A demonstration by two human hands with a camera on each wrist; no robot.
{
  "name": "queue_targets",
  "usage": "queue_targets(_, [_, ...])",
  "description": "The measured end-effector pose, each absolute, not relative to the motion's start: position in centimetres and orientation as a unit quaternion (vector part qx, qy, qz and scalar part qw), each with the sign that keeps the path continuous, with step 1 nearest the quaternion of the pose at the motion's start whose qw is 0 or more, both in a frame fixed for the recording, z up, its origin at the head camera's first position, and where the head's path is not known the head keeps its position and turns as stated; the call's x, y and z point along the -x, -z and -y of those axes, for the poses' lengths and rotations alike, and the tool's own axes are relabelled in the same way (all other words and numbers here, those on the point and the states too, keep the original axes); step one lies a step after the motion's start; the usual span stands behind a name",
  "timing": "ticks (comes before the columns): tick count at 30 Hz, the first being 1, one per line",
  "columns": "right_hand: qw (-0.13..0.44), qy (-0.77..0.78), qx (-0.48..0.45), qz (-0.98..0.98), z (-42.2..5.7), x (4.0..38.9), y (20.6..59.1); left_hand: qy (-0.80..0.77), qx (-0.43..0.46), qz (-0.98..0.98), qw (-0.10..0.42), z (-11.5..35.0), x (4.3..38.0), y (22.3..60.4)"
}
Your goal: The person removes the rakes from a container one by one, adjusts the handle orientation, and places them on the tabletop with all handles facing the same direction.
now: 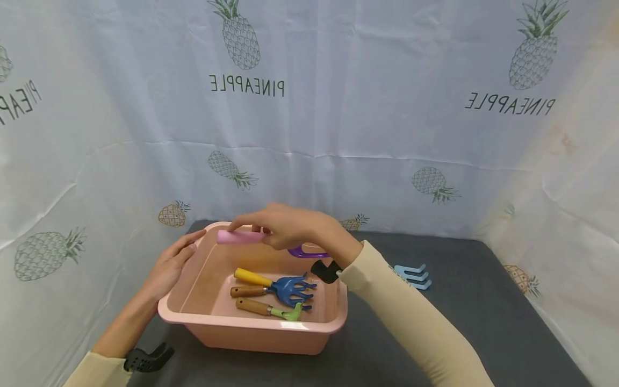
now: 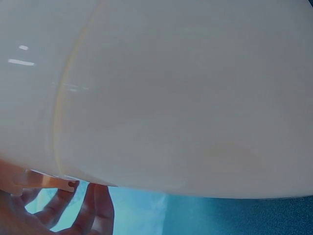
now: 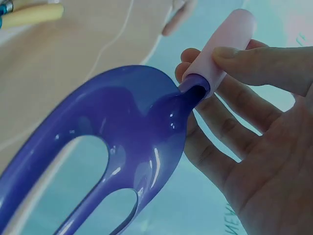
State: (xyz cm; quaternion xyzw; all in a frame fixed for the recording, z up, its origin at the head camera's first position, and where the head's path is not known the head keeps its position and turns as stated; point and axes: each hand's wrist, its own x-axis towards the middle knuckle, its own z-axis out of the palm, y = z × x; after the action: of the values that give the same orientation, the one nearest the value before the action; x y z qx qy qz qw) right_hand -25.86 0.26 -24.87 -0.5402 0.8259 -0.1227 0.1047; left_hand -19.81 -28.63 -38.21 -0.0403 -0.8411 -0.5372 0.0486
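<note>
In the head view, my right hand is above the pink plastic basin, pinching the pink handle of a purple garden hand fork. The fork's slotted head fills much of the right wrist view, while my wrist hides most of it from the head view. My left hand grips the basin's left rim near its back corner. Inside the basin lie a yellow handle, a wooden handle, a blue hand rake and a green-headed tool with its own wooden handle.
A light blue fork head lies on the dark table to the right, its rear part hidden behind my right sleeve. A pineapple-print curtain hangs behind the table and along both sides.
</note>
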Motion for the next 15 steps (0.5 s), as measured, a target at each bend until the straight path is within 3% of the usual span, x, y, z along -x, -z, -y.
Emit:
queue_targets(8, [0.052,0.114,0.558,-0.82,-3.8,25.0,23.4,0.55,0.034,0.834,0.031,28.4,19.9,38.3])
queue_targets(15, [0.04,0.115,0.538,-0.834,-6.8,24.1,23.5,0.539,0.035,0.841,0.032,28.5,19.8,38.1])
